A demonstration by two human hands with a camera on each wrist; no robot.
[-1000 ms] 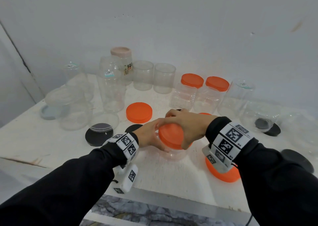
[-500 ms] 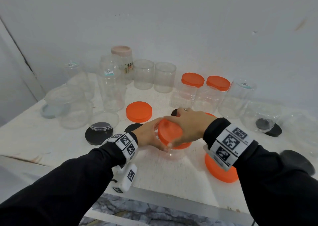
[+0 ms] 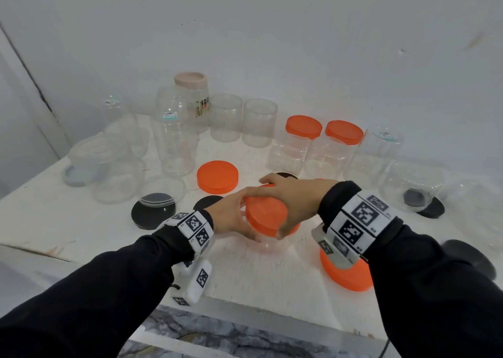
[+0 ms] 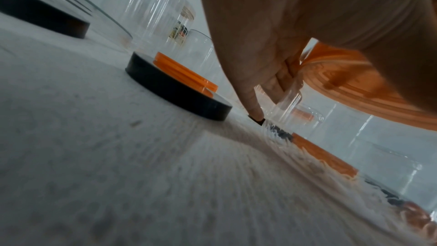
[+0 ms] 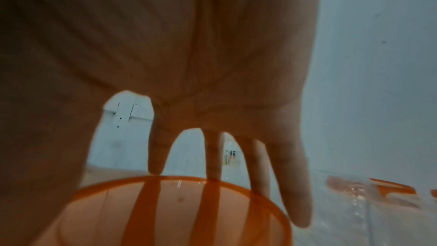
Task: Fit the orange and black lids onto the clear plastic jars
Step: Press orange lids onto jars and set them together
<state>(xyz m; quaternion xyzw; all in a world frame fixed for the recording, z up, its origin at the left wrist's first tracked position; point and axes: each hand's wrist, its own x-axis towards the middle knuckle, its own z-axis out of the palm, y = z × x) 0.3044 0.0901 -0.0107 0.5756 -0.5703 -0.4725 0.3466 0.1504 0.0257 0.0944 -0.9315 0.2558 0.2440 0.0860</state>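
A clear plastic jar [image 3: 268,244] stands near the table's front edge, mostly hidden by my hands. An orange lid [image 3: 265,216] sits tilted on its mouth. My right hand [image 3: 288,202] covers the lid from above, fingers and thumb curled around its rim; the right wrist view shows the fingers [image 5: 279,175] spread over the orange lid [image 5: 179,210]. My left hand [image 3: 234,218] grips the jar's left side below the lid. The left wrist view shows its fingers [image 4: 253,104] wrapped around the clear jar [image 4: 295,111], under the lid [image 4: 354,89].
Loose orange lids [image 3: 217,177] [image 3: 347,273] and black lids [image 3: 153,214] [image 3: 468,258] lie around the jar. Two jars with orange lids [image 3: 303,126] [image 3: 343,132] stand behind. Several open clear jars [image 3: 174,145] crowd the back and left. The white table's front edge [image 3: 245,306] is close.
My right hand has turned on the orange lid, its thumb coming round to the near rim. The left hand stays on the jar, which has not moved.
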